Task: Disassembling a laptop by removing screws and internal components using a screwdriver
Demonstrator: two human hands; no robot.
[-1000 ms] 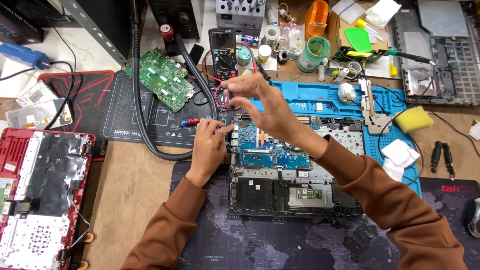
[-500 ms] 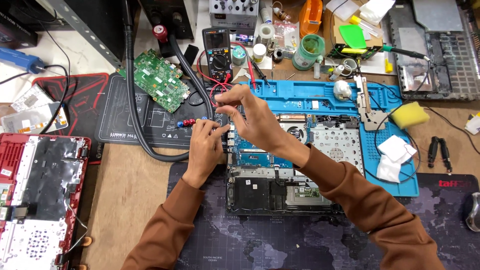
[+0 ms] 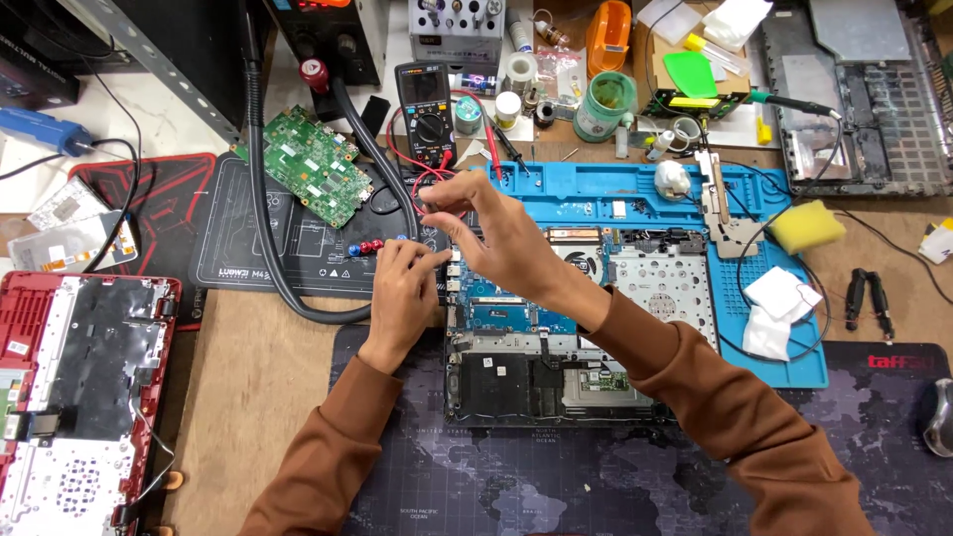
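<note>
The left hand (image 3: pixel 402 288) pinches a small red tool (image 3: pixel 372 245) and the right hand (image 3: pixel 486 233) pinches thin wires (image 3: pixel 429 181) just above the open laptop (image 3: pixel 556 328), so both should move slowly and gently.

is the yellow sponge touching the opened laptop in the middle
Apart. The head view shows the yellow sponge lying at the right edge of the blue mat, with bare mat between it and the opened laptop.
</note>
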